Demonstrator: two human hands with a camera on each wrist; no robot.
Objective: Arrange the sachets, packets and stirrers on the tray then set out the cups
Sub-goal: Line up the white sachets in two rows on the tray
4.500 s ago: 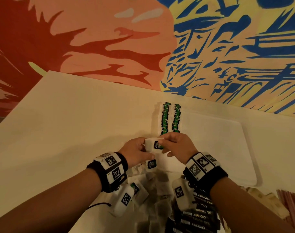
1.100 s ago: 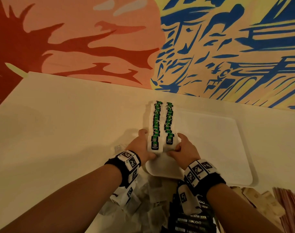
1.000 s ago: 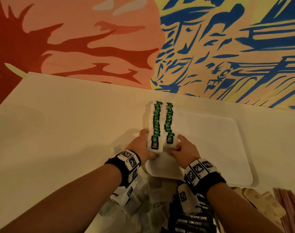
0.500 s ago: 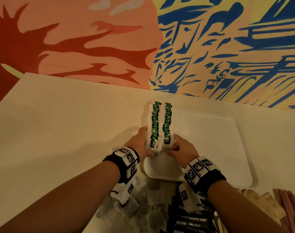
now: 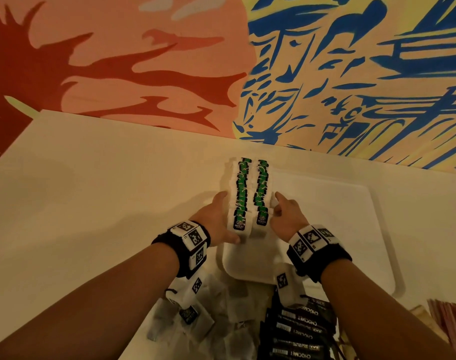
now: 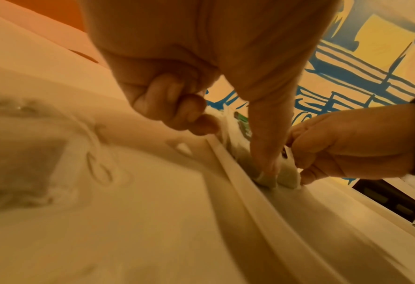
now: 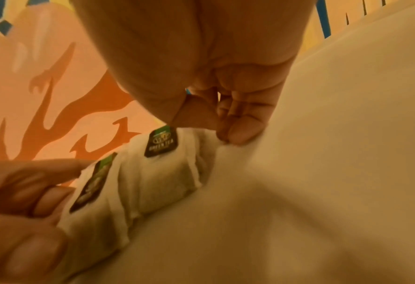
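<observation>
Two rows of green-tagged tea bags lie overlapped along the left end of the white tray. My left hand lies against the left row's outer side, its thumb pressing on the nearest bag. My right hand flanks the right row, with its bent fingertips touching that row's edge on the tray floor. The right wrist view shows the two nearest tea bags close up, with the left hand beside them. Neither hand lifts a bag. No cups are in view.
Loose tea bags are heaped under my wrists at the table's near edge. Black Chocmet packets lie stacked beside them. Brown sachets and reddish stirrers sit at the lower right. A painted wall rises behind the table.
Earlier both hands held one tea bag above the tray; it now lies at a row's near end. In the last half second both hands slid forward along the rows' sides.
</observation>
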